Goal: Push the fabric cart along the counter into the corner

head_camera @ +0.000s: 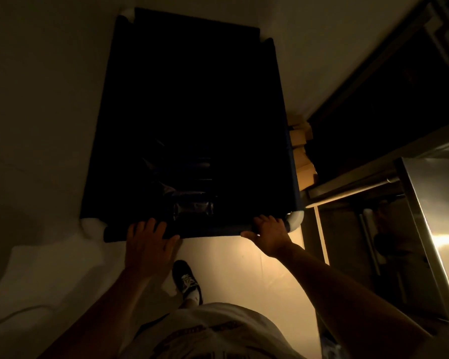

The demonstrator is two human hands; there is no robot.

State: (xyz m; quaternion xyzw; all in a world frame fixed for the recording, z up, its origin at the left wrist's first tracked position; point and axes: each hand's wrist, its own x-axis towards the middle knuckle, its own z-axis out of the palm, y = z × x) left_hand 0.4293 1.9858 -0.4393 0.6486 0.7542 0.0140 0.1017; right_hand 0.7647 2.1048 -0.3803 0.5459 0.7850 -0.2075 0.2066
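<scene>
The fabric cart (192,112) is a deep, dark blue-black bin on a frame with white pipe elbows at its corners. It fills the middle of the dim view, its far end close to a pale wall. My left hand (148,242) rests on the near rim bar, fingers spread over it. My right hand (268,230) grips the same bar near the right white elbow (296,220). Dark bagged items lie inside at the near end, hard to make out.
A stainless steel counter (436,216) runs along the right. Its open lower shelf holds cardboard boxes (302,156), which touch the cart's right side. A pale wall lies at left and ahead. My dark shoe (187,281) stands on the lit floor behind the cart.
</scene>
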